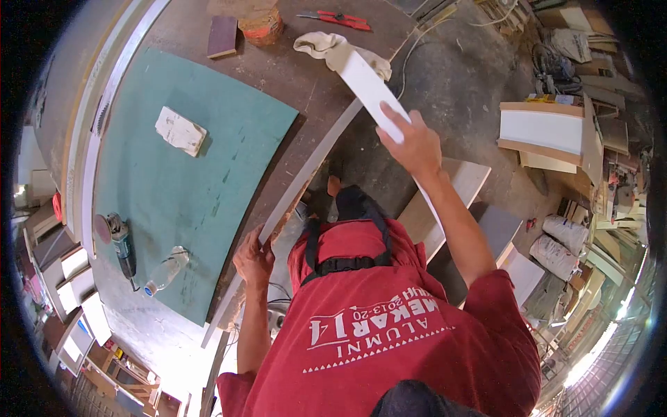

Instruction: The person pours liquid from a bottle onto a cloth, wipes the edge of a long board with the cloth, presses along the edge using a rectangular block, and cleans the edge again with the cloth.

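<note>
My right hand (415, 142) is closed around a long white board (372, 87), fingers along one side. The board's far end lies over a crumpled cream cloth (321, 46) at the table's corner. Its near part passes under my forearm, partly hidden. My left hand (255, 258) is curled over the pale table edge (299, 184), closed on it; some fingertips are hidden. Beside that hand, a green sheet (229, 146) covers much of the brown tabletop (316, 87). A worn white block (181, 131) sits on the sheet.
An angle grinder (119, 243) and a clear plastic bottle (168, 270) lie left on the sheet. Red-handled pliers (340, 19), a dark block (222, 37) and an orange-brown round piece (262, 29) are at the back. Boards (448, 198) and a white panel (542, 131) stand right.
</note>
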The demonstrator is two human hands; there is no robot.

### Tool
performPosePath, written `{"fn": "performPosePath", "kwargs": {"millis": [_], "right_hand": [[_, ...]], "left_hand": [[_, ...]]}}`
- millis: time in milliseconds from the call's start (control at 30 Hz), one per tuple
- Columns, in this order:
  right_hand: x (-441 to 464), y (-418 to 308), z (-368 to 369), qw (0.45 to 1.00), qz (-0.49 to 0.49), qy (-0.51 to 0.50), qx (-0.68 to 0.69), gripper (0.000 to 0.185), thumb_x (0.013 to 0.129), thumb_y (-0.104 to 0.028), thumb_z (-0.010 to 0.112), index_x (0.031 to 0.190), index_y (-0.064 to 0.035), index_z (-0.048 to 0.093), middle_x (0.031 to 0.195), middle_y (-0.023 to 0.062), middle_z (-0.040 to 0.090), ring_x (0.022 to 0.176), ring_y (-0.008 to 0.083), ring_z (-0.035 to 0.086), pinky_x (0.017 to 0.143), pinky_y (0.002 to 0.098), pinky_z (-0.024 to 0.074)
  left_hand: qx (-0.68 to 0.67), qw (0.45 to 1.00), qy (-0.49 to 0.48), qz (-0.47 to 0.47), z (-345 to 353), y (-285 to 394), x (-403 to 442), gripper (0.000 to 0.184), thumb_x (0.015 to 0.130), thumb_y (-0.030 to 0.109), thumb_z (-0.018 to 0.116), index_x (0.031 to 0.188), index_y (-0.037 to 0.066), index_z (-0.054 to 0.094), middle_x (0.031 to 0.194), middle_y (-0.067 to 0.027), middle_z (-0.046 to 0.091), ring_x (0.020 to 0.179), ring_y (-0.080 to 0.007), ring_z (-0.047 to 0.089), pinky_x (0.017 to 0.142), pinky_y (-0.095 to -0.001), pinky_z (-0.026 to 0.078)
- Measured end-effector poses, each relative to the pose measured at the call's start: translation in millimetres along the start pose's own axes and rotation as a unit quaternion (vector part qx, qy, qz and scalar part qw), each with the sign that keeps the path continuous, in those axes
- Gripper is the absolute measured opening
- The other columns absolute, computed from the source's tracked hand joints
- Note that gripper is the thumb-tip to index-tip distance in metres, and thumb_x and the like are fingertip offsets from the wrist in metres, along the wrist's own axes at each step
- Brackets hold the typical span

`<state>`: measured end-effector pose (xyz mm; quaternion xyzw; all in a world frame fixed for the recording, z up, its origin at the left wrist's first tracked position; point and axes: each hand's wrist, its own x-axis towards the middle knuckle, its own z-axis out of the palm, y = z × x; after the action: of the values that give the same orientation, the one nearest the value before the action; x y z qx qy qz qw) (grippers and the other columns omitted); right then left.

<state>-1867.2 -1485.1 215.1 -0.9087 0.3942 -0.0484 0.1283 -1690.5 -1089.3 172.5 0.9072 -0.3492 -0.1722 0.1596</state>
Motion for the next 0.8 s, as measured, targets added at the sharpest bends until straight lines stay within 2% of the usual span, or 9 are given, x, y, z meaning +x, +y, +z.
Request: {"fn": "performPosePath", "kwargs": {"millis": [67, 133, 233, 333, 433, 567, 667, 767, 800], "right_hand": [[-39.2, 12.1, -6.0, 1.0, -0.022, 0.007, 0.018, 0.053, 0.095, -0.046, 0.069, 0.147, -0.0369, 0.058, 0.1, 0.0168, 0.061, 0.074, 0.0427, 0.069, 0.066, 0.0514, 0.0593], [-73.7, 16.4, -17.9, 0.999, -0.005, -0.041, 0.027, 0.054, 0.095, -0.046, 0.069, 0.147, -0.0362, 0.058, 0.1, 0.0177, 0.061, 0.075, 0.0434, 0.069, 0.065, 0.0513, 0.0594], [-63.8, 8.5, -24.4, 0.998, -0.003, -0.058, 0.018, 0.056, 0.094, -0.046, 0.07, 0.148, -0.0352, 0.057, 0.099, 0.018, 0.06, 0.074, 0.0428, 0.07, 0.064, 0.0509, 0.0594], [4.4, -9.5, -0.4, 0.999, -0.024, -0.024, 0.014, 0.059, 0.093, -0.046, 0.072, 0.149, -0.0347, 0.057, 0.099, 0.0176, 0.059, 0.073, 0.0416, 0.07, 0.063, 0.0503, 0.0594], [5.9, -4.7, 2.4, 0.999, -0.033, -0.017, 0.02, 0.059, 0.093, -0.045, 0.071, 0.149, -0.0347, 0.057, 0.098, 0.0168, 0.057, 0.071, 0.0408, 0.069, 0.063, 0.05, 0.0595], [-93.8, -3.6, -35.1, 0.987, -0.047, -0.151, 0.037, 0.06, 0.093, -0.043, 0.072, 0.15, -0.0365, 0.056, 0.098, 0.0169, 0.055, 0.073, 0.0417, 0.069, 0.065, 0.0508, 0.0595], [-93.1, -7.1, -38.8, 0.985, -0.034, -0.162, 0.056, 0.062, 0.092, -0.043, 0.072, 0.151, -0.0381, 0.055, 0.099, 0.0168, 0.055, 0.074, 0.0423, 0.069, 0.067, 0.0522, 0.0594], [-12.4, -11.6, -17.3, 0.997, 0.01, -0.07, 0.028, 0.054, 0.095, -0.046, 0.067, 0.147, -0.0325, 0.059, 0.097, 0.0191, 0.06, 0.075, 0.0447, 0.069, 0.068, 0.0531, 0.0587], [9.4, -7.5, -7.0, 0.999, -0.015, -0.03, 0.041, 0.054, 0.095, -0.044, 0.068, 0.147, -0.0315, 0.058, 0.094, 0.0197, 0.062, 0.075, 0.0444, 0.07, 0.068, 0.0528, 0.059]], "left_hand": [[0.004, 1.0, -0.005, -0.003, -0.6, 2.2, 2.0, 0.042, 0.083, 0.011, 0.078, 0.123, 0.017, 0.071, 0.083, -0.0067, 0.066, 0.068, -0.0281, 0.065, 0.063, -0.0421, 0.051], [-0.013, 1.0, 0.001, -0.011, -3.1, 6.6, 0.7, 0.041, 0.083, 0.011, 0.078, 0.124, 0.017, 0.071, 0.083, -0.0066, 0.066, 0.068, -0.0281, 0.066, 0.064, -0.0421, 0.052], [0.009, 1.0, 0.0, -0.006, 1.4, 1.5, 0.6, 0.041, 0.083, 0.011, 0.078, 0.123, 0.018, 0.072, 0.084, -0.0064, 0.067, 0.068, -0.0278, 0.066, 0.064, -0.0419, 0.052], [-0.01, 1.0, 0.002, -0.003, 2.2, 1.0, 0.1, 0.041, 0.084, 0.011, 0.077, 0.123, 0.018, 0.072, 0.086, -0.0059, 0.067, 0.069, -0.0275, 0.067, 0.065, -0.0415, 0.053], [0.001, 1.0, -0.011, -0.021, 2.1, 0.4, 0.6, 0.041, 0.083, 0.013, 0.078, 0.124, 0.019, 0.071, 0.089, -0.0053, 0.069, 0.07, -0.0273, 0.067, 0.066, -0.0411, 0.053], [0.0, 0.998, -0.032, -0.053, 1.1, 3.8, -2.3, 0.041, 0.084, 0.013, 0.078, 0.123, 0.019, 0.071, 0.093, -0.0047, 0.07, 0.071, -0.0274, 0.067, 0.066, -0.0408, 0.054], [0.01, 0.999, -0.019, -0.038, 4.3, -0.6, -0.7, 0.04, 0.084, 0.012, 0.077, 0.123, 0.019, 0.071, 0.095, -0.0052, 0.071, 0.071, -0.0282, 0.067, 0.067, -0.0415, 0.054], [-0.001, 1.0, 0.005, -0.016, 5.3, 5.5, -3.4, 0.041, 0.084, 0.011, 0.076, 0.124, 0.019, 0.071, 0.096, -0.0063, 0.071, 0.075, -0.0302, 0.069, 0.068, -0.0426, 0.054], [0.007, 1.0, 0.005, -0.025, 5.5, 6.9, -4.3, 0.043, 0.083, 0.011, 0.076, 0.125, 0.019, 0.071, 0.097, -0.0069, 0.072, 0.077, -0.0312, 0.07, 0.069, -0.0432, 0.055]]}}
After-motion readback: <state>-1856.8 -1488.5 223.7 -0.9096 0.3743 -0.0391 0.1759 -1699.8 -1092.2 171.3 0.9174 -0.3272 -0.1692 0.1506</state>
